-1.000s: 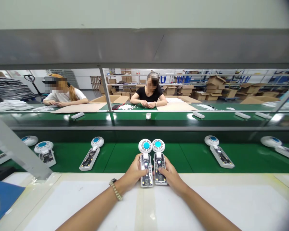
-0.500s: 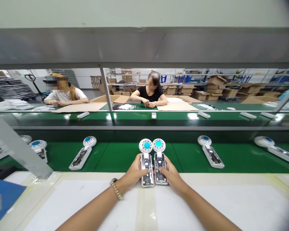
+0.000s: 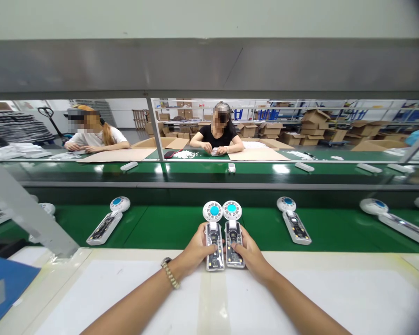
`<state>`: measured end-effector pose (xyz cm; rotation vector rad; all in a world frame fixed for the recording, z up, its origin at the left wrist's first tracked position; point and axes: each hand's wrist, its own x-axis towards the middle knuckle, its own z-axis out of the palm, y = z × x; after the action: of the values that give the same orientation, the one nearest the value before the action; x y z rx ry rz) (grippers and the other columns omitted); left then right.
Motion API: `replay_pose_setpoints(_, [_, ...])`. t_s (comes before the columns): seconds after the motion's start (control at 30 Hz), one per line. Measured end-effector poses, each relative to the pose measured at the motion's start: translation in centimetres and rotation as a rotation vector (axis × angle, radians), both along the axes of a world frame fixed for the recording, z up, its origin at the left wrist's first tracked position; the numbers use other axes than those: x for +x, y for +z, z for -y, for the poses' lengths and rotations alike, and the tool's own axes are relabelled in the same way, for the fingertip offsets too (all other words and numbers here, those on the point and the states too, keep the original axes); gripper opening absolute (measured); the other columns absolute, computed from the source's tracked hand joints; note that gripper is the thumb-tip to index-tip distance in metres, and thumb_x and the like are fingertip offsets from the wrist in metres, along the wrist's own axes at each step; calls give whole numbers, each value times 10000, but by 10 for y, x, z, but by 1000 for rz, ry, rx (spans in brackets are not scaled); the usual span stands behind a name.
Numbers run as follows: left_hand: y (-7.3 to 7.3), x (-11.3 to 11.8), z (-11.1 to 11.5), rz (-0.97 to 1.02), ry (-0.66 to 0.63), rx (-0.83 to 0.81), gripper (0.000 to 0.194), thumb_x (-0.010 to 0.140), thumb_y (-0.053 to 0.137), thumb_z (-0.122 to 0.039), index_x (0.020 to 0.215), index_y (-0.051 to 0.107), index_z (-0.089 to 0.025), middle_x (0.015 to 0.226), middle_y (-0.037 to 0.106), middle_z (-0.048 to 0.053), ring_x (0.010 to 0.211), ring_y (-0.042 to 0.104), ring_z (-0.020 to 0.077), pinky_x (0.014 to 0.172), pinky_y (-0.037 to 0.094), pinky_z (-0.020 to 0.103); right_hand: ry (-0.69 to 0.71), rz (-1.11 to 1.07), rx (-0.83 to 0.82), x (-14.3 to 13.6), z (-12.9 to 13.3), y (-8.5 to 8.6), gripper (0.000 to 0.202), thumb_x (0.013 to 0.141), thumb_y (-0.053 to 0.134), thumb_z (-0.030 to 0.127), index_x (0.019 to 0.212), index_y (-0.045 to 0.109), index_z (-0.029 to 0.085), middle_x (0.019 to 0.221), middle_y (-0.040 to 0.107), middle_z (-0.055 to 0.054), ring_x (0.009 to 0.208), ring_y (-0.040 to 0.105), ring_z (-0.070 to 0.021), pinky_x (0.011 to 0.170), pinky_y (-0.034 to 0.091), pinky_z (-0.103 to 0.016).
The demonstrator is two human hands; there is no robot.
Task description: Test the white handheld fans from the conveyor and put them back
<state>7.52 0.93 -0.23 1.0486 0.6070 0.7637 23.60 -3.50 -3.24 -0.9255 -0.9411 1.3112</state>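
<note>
Two small handheld fans, each with a round white head, a blue centre and a clear body showing a circuit board, stand side by side in front of me. My left hand (image 3: 198, 245) is closed around the left fan (image 3: 215, 258), its thumb pressed on the front of the body. The right fan (image 3: 235, 258) is gripped the same way by my right hand (image 3: 251, 251), thumb also on its front. Their heads are close together or touching. Most of my fingers are hidden behind the bodies.
Similar fans lie on the green belt (image 3: 171, 228) to both sides. A white worktop (image 3: 153, 298) is under my forearms; a blue box (image 3: 10, 288) sits at left. Beyond, white parts ride a second belt (image 3: 181, 173), with two people (image 3: 216, 137) seated behind it. A shelf hangs overhead.
Fans on the near belt have shifted left; parts on the far belt have shifted right. Bright lights on both held fans' boards have gone dark. The middle person now handles a white part.
</note>
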Motion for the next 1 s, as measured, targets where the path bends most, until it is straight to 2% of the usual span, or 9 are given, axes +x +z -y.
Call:
replay_pose_setpoints(0.17, [5, 1, -2, 62, -13, -50, 549, 577, 759, -150, 1043, 469, -176, 898, 619, 62, 787, 626, 202, 729, 480, 327, 57, -135, -64, 3, 3, 14, 506, 623, 688, 319, 1076, 481, 229, 885, 667, -42, 677, 642, -211, 604, 498, -337])
replay_pose_setpoints(0.27, [7, 2, -4, 100, -16, -179, 358, 678, 687, -351, 928, 544, -140, 838, 646, 78, 726, 632, 202, 675, 492, 321, 126, -239, -142, 6, 6, 24, 395, 717, 530, 545, 840, 577, 173, 702, 670, -52, 497, 613, -179, 461, 450, -274])
replay_pose_setpoints(0.4, [4, 4, -4, -8, -162, -294, 622, 721, 421, -698, 775, 581, -100, 586, 636, 95, 515, 609, 185, 561, 483, 297, 183, -249, -219, 9, 10, 34, 632, 747, 270, 721, 617, 544, 166, 472, 605, -47, 352, 541, -149, 342, 360, -223])
replay_pose_setpoints(0.53, [0, 6, -3, -105, -127, -273, 626, 712, 407, -715, 705, 566, -110, 486, 595, 71, 459, 584, 162, 505, 452, 251, 105, -170, -247, 11, 5, 32, 602, 759, 298, 700, 598, 539, 173, 458, 600, -42, 399, 559, -150, 358, 365, -211])
replay_pose_setpoints(0.67, [-6, 4, -15, -164, 131, -56, 428, 681, 629, -525, 816, 549, -127, 670, 631, 63, 561, 598, 167, 561, 469, 279, -94, 84, -147, 15, -19, 18, 443, 719, 518, 605, 709, 571, 165, 539, 616, -21, 480, 583, -166, 465, 451, -262])
replay_pose_setpoints(0.73, [-9, -1, -26, -197, 247, 81, 428, 604, 748, -363, 896, 531, -138, 786, 626, 57, 704, 611, 186, 681, 470, 299, -147, 157, -75, 16, -34, 11, 412, 640, 670, 497, 871, 565, 173, 726, 655, -25, 680, 630, -199, 630, 498, -306])
replay_pose_setpoints(0.8, [-11, -7, -36, -215, 332, 152, 517, 563, 780, -268, 984, 500, -156, 945, 599, 67, 899, 580, 216, 837, 420, 330, -188, 259, 16, 15, -44, 6, 568, 592, 730, 412, 1067, 501, 201, 1014, 626, -49, 953, 586, -232, 848, 450, -368])
replay_pose_setpoints(0.9, [-11, -14, -41, -318, 510, 377, 568, 625, 729, -255, 1114, 452, -177, 1226, 465, 104, 1193, 382, 265, 1027, 221, 388, -330, 616, 202, 17, -50, 3, 582, 688, 644, 389, 1199, 434, 205, 1257, 487, -96, 1176, 429, -260, 1009, 292, -441])
replay_pose_setpoints(1.0, [-10, -13, -33, -432, 628, 636, 555, 714, 643, -254, 1210, 405, -178, 1341, 350, 123, 1295, 222, 273, 1068, 108, 408, -563, 880, 321, 30, -46, 7, 400, 812, 460, 352, 1167, 471, 169, 1173, 522, -133, 1140, 440, -259, 998, 295, -430])
